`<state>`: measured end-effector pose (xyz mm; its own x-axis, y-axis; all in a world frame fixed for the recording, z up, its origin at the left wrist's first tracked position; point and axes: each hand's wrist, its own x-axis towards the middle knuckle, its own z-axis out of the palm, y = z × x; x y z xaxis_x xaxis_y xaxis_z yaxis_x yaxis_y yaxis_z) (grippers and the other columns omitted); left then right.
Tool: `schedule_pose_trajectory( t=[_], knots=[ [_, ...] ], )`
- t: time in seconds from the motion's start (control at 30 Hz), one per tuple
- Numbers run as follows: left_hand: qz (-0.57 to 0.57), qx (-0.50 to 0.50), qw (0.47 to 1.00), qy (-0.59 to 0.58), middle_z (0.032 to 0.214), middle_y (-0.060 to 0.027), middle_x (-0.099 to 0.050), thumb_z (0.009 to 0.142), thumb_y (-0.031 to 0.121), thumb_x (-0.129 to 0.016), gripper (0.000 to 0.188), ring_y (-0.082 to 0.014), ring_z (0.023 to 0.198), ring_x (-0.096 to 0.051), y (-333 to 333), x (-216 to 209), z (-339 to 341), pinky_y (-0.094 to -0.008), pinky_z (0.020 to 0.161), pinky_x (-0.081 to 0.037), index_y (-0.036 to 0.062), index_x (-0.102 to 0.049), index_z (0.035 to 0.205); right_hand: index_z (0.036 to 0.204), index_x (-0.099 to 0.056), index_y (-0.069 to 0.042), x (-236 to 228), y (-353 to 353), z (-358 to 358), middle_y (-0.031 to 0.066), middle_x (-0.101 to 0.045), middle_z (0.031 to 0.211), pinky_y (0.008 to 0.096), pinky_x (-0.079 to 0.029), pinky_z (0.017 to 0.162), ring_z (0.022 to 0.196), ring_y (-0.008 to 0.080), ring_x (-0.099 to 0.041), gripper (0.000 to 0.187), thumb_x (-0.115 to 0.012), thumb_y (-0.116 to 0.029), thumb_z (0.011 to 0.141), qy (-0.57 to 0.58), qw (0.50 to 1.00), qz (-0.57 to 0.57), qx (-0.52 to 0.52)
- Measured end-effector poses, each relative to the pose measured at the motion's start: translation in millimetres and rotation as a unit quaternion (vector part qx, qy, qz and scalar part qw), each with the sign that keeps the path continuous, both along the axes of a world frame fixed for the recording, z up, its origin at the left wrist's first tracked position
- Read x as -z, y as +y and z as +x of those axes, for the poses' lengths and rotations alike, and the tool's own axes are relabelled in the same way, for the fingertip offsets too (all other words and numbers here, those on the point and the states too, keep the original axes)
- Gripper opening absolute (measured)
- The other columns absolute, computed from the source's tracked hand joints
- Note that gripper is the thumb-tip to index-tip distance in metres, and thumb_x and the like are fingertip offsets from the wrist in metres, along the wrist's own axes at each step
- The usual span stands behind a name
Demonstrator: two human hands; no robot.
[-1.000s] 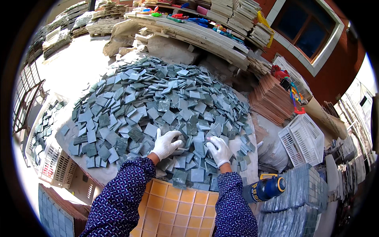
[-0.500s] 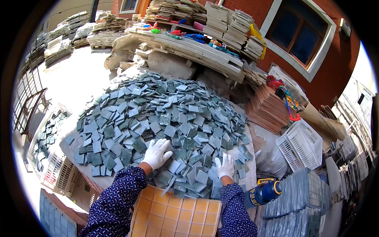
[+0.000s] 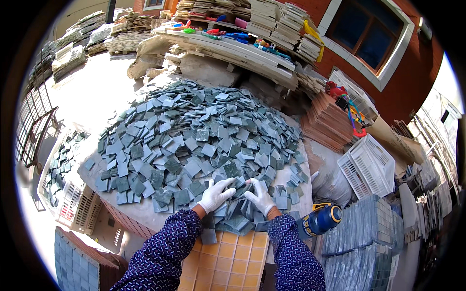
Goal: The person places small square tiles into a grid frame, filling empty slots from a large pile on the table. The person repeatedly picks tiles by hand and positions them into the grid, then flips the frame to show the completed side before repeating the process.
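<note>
A wide heap of small square grey-green stone tiles (image 3: 204, 131) covers the table. At its near edge, my left hand (image 3: 217, 195), in a white glove, rests against the tiles with thumb and fingers apart. My right hand (image 3: 260, 196), also gloved, faces it from the right, fingers spread and curved over tiles. Several loose tiles (image 3: 236, 208) lie between the two hands; neither hand has a clear grip on one. Below them is an orange-yellow gridded tray (image 3: 228, 262), partly hidden by my left sleeve. One tile (image 3: 208, 236) overlaps its upper left corner.
A blue bottle (image 3: 321, 220) stands right of my right forearm, beside wrapped stacks of tile sheets (image 3: 359, 228). White crates hold the sides, one crate (image 3: 73, 208) with tiles at left, another crate (image 3: 367, 165) at right. Reddish trays (image 3: 327, 121) are stacked behind; stone slabs (image 3: 228, 46) lie beyond.
My hands have come closer together, the left moving right and slightly down, the right moving left. Tiles are bunched between them, and one tile now overlaps the tray's corner.
</note>
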<state>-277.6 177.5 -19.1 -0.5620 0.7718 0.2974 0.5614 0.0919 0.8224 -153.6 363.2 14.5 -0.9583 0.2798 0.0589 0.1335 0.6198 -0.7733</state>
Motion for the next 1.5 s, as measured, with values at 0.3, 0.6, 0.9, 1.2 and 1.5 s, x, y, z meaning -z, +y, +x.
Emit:
schedule_pose_trajectory(
  t=[0.3, 0.6, 0.9, 1.2, 1.5],
  knots=[
    [0.097, 0.124, 0.982, -0.1, 0.13, -0.0172, -0.049, 0.094, 0.039, -0.051, 0.052, -0.0301, 0.127, -0.042, -74, -16, 78, -0.0368, 0.107, -0.032, 0.0043, -0.048, 0.134, 0.124, -0.049, -0.006, -9, -79, 86, 0.0121, -0.055, 0.123, 0.0346, -0.039, 0.1, 0.117, 0.0266, -0.053, 0.056, -0.074, -0.022, 0.076, 0.109, 0.993, -0.037, -0.012],
    [0.081, 0.128, 0.986, 0.07, 0.114, -0.015, -0.06, 0.09, 0.045, -0.056, 0.045, -0.0363, 0.11, -0.054, -172, -24, 139, -0.0458, 0.1, -0.039, 0.005, -0.064, 0.108, 0.112, -0.058, -0.007, -36, -173, 142, 0.0121, -0.057, 0.116, 0.0448, -0.04, 0.099, 0.113, 0.0339, -0.054, 0.063, -0.076, -0.051, 0.07, 0.175, 0.959, 0.186, -0.121],
    [-0.263, -0.338, 0.858, 0.283, 0.147, -0.0234, -0.033, 0.081, 0.059, -0.059, 0.088, -0.037, 0.14, -0.025, -184, 6, -33, -0.0523, 0.114, -0.013, -0.0013, -0.036, 0.141, 0.131, -0.046, -0.002, 9, -19, 30, 0.0228, -0.048, 0.133, 0.0426, -0.039, 0.102, 0.125, 0.0392, -0.045, 0.074, -0.074, -0.043, 0.076, 0.131, 0.953, 0.245, 0.125],
    [-0.215, -0.332, 0.873, 0.285, 0.132, -0.0235, -0.043, 0.076, 0.064, -0.06, 0.081, -0.0389, 0.13, -0.034, -117, -6, -61, -0.054, 0.114, -0.016, 0.0087, -0.049, 0.135, 0.13, -0.054, -0.02, 50, 102, -95, 0.0165, -0.039, 0.144, 0.0406, -0.036, 0.104, 0.129, 0.0348, -0.041, 0.06, -0.065, -0.052, 0.08, -0.03, 0.93, 0.237, 0.279],
    [-0.03, -0.129, 0.988, 0.085, 0.139, -0.0201, -0.045, 0.089, 0.047, -0.056, 0.062, -0.04, 0.125, -0.043, -65, -8, -45, -0.0481, 0.108, -0.03, 0.0054, -0.048, 0.134, 0.126, -0.058, -0.014, 11, -38, -115, 0.0147, -0.056, 0.13, 0.0385, -0.04, 0.101, 0.119, 0.0316, -0.052, 0.06, -0.072, -0.044, 0.076, 0.086, 0.985, 0.147, -0.008]
  ],
)
